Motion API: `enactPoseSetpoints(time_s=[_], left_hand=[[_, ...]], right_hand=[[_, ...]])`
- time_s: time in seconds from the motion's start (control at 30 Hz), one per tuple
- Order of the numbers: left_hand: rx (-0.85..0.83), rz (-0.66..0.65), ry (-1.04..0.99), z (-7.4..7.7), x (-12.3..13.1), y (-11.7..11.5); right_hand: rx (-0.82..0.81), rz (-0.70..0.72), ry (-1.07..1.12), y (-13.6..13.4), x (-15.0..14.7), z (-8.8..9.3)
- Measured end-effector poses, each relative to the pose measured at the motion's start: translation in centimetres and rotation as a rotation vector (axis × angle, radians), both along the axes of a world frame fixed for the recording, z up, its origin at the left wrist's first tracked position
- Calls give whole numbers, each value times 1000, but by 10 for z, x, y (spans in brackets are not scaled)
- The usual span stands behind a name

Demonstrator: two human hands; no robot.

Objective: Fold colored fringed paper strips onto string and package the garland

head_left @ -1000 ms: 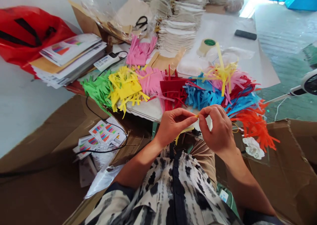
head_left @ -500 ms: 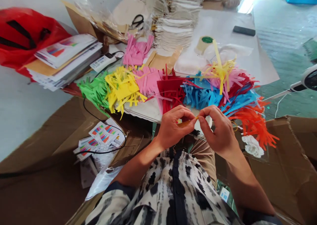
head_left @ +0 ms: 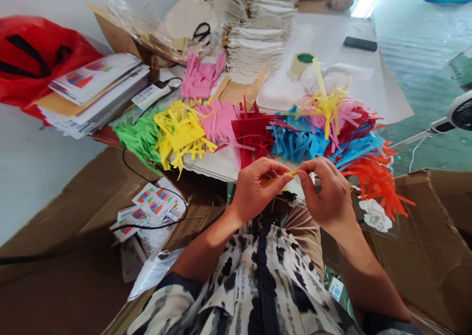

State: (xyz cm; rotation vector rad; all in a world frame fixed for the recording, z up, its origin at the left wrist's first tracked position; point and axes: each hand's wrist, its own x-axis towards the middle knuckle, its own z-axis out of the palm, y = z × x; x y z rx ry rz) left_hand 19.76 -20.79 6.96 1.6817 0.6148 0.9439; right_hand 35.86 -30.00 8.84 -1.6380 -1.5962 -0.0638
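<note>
My left hand (head_left: 254,190) and my right hand (head_left: 328,195) meet in front of my chest. Both pinch a thin yellow-orange paper strip (head_left: 280,177) between fingertips and thumbs. Just beyond them a white board (head_left: 214,164) carries piles of fringed paper: green (head_left: 140,137), yellow (head_left: 180,131), pink (head_left: 221,121), dark red (head_left: 254,133), blue (head_left: 298,140) and orange (head_left: 376,180). A yellow fringe bundle (head_left: 326,104) sticks up from the mixed pile at the right.
Scissors (head_left: 201,31), a tape roll (head_left: 300,64), a black phone (head_left: 360,44) and stacks of white paper (head_left: 254,40) lie farther back. Printed sheets (head_left: 92,86) and a red bag (head_left: 33,54) are at left. Cardboard boxes (head_left: 431,246) flank my lap; a cable (head_left: 155,224) crosses packets.
My hands stay together on the strip; the left fingers have curled further around it. The view has shifted slightly.
</note>
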Motion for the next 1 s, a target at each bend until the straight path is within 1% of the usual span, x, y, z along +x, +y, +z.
enactPoseSetpoints(time_s=[0.07, 0.17, 0.37, 0.43, 0.5, 0.57, 0.67, 0.7, 0.77, 0.83, 0.87, 0.9, 1.0], left_hand=[[-51, -34, 19, -1, -2, 1], [-68, -55, 17, -1, -2, 1], [-74, -55, -16, -1, 3, -2], [-90, -59, -9, -1, 3, -2], [-93, -75, 18, -1, 4, -2], [-88, -119, 71, 2, 4, -1], [-82, -256, 196, 5, 3, -2], [-72, -298, 237, 6, 2, -2], [-56, -347, 299, 6, 0, -2], [-77, -367, 309, 4, -3, -1], [-102, -373, 299, 3, -4, -1], [-129, -378, 285, 1, -5, 0], [-183, -388, 231, -3, -5, 2]], right_hand=[[-5, -27, 22, -1, 2, 0], [-24, -26, 84, -2, 4, -1], [-71, 78, 228, -5, 0, -7], [-83, 44, 306, -7, 0, -8], [-64, -31, 400, -10, 1, -7], [-44, -64, 439, -11, 2, -5], [-96, 8, 409, -14, 5, -2], [-105, 7, 413, -14, 6, -1], [-69, -60, 461, -16, 9, -2], [6, -140, 545, -17, 12, -3], [26, -144, 595, -18, 13, -3], [15, -113, 642, -18, 13, -4], [-106, 74, 701, -16, 11, -3]])
